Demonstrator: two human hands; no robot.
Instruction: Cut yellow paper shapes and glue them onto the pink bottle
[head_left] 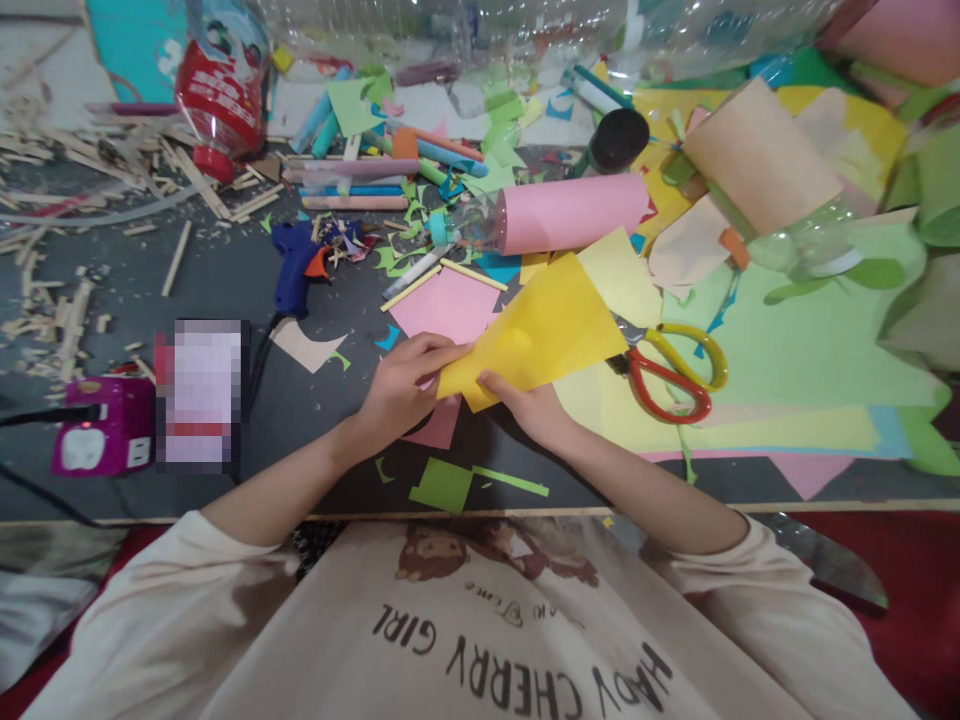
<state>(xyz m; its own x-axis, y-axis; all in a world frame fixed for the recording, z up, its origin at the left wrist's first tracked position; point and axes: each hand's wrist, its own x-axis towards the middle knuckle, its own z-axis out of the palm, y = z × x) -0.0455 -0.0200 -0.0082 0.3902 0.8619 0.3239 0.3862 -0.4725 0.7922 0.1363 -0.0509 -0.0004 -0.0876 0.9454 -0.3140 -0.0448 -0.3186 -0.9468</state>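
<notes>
Both my hands hold a yellow sheet of paper (544,320) above the table, its near end curled narrow and its far end spread wide. My left hand (409,385) pinches the paper's left edge. With the thumb on top, my right hand (529,405) grips the near edge from the other side. Beneath and beyond the left hand lies a pink paper piece (442,305) edged with thin yellow strips. Scissors (671,375) with red and yellow handles rest just right of the paper, their blades partly covered.
A blue glue gun (292,265) lies left, near a magenta power block (105,425) and a blurred phone-like rectangle (202,395). A pink-wrapped bottle (574,215) lies ahead. Coloured sheets (810,330) spread right; wood sticks (71,320) and a red-labelled bottle (221,95) are at left.
</notes>
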